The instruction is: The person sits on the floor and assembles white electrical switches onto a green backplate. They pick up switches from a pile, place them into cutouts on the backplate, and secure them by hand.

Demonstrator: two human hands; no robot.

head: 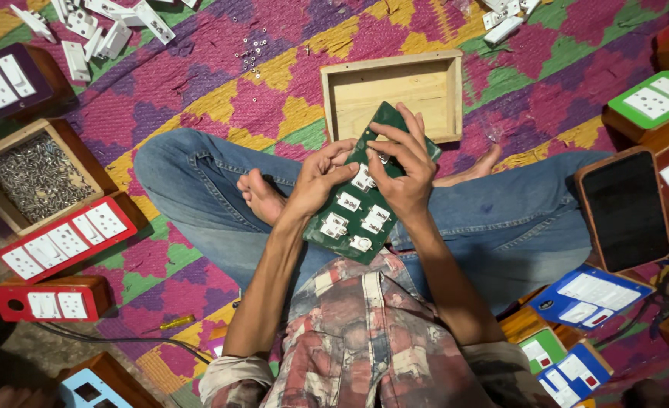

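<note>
Panel: I am holding a dark green panel at the centre of the frame, over my crossed legs, its back side up with white switch parts seated in it.
Left hand: my left hand is gripping the panel's left edge, fingers curled around it.
Right hand: my right hand is lying across the panel's upper half, fingers narrowed and pressing down near a white part; I think they are pinching something small, but they are hiding it.
Wooden box: an open wooden box is sitting on the patterned mat just above the panel.
Screws: a wooden tray of screws is at the left edge.
Red boards: two red switch boards are lying at the lower left.
Loose parts: white pieces are scattered at the upper left.
</note>
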